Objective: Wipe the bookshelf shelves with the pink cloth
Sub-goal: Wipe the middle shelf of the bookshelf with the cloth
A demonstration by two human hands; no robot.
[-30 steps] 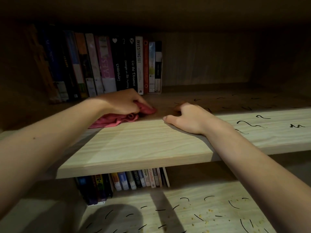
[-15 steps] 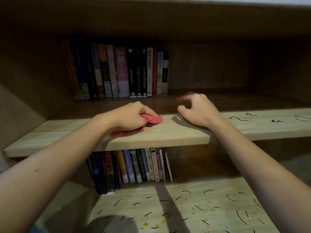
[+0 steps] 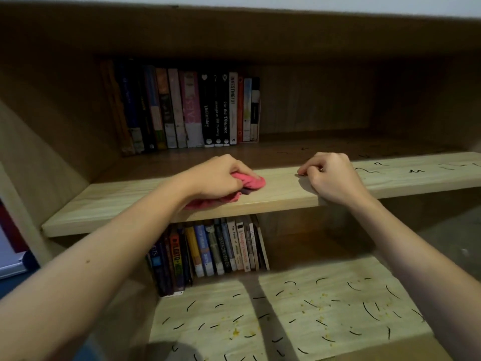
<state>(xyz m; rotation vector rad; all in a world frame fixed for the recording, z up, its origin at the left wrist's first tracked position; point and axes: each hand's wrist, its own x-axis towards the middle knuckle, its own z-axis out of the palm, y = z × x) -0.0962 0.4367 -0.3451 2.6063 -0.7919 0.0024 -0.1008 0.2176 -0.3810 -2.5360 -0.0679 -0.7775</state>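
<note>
Your left hand [image 3: 216, 178] is gripping the bunched pink cloth [image 3: 251, 181], fingers curled round it, pressing it onto the front of the middle shelf [image 3: 117, 207]. Your right hand [image 3: 330, 175] is resting near it on the same board, fingers curled in, holding nothing. Black squiggles [image 3: 367, 170] are marking the board further right. Books [image 3: 182, 110] are standing at the back left, in dim light. The lower shelf [image 3: 338, 272] is carrying black marks, yellow crumbs [image 3: 236, 332] and a 2nd book row [image 3: 216, 248].

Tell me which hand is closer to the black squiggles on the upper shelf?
Right. The right hand rests just left of the squiggles; the left hand, gripping the pink cloth, is farther left.
</note>
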